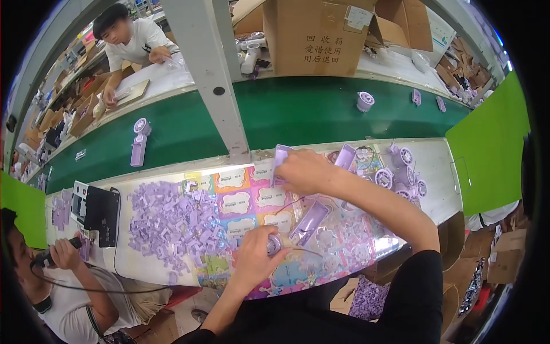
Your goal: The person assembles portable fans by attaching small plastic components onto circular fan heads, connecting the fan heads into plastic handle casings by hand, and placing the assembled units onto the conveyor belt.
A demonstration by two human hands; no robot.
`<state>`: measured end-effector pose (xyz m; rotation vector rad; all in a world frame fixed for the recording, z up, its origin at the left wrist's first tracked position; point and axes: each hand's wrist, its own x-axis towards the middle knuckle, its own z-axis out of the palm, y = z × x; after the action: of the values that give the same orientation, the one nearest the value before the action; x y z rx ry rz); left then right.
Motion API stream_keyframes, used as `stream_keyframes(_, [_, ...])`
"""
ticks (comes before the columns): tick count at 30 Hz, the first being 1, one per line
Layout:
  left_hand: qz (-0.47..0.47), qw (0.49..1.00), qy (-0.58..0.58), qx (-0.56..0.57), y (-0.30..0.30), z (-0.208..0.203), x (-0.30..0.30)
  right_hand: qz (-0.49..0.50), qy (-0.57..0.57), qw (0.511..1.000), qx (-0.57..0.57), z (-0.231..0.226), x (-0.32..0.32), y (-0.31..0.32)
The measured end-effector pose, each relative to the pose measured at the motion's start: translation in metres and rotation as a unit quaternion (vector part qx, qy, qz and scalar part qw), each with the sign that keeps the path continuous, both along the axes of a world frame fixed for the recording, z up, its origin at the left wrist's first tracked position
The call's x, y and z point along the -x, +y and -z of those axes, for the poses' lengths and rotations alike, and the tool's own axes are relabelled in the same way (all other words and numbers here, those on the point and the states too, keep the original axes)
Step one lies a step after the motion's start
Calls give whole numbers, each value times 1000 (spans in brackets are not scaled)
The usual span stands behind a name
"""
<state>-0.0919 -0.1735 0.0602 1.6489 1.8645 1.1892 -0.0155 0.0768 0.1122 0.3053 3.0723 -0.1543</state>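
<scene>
My left hand [255,255] is closed around a round light-purple part [274,245] near the table's front edge; a thin wire trails to its right. Farther out, my right hand [306,172] has its fingers closed on a long, hollow purple casing half [281,153] at the far edge of the table. Between the hands lies another purple casing half [312,222], open side up. One more casing half [345,156] rests just beyond my right wrist. Colourful printed sheets [236,203] cover the tabletop under both hands.
Left lies a heap of small purple parts [172,221], then a black box device [102,215]. Round purple fan-like parts [404,175] cluster right. A green belt [298,109] carries a few parts behind a grey post [215,86]. Two people work nearby; one grips a black tool [54,252].
</scene>
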Motion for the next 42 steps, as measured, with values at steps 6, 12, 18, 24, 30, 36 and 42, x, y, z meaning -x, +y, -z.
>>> stream_keyframes(6, [-59,984,170,17,-13,-6,-16,-32,113,992,-48,-17,17,-58])
stream_keyframes(12, [30,992,111,-59,-37,-2,-22,-111,-37,975,187,3,43,-116])
stream_keyframes(18, [33,982,-181,-37,-62,-8,-14,-155,13,966,207,45,50,-131])
stream_keyframes(24, [-71,693,-716,-36,-67,9,2,9,220,954,202,10,14,-99])
stream_keyframes(30, [-12,597,-793,-122,-51,12,4,167,321,866,344,-46,-57,-135])
stream_keyframes(36, [-3,887,-458,-68,-35,-1,-6,327,353,604,636,-14,-100,-169])
stream_keyframes(42, [-72,986,-18,-152,-28,-12,-18,329,362,763,423,-24,-115,-189])
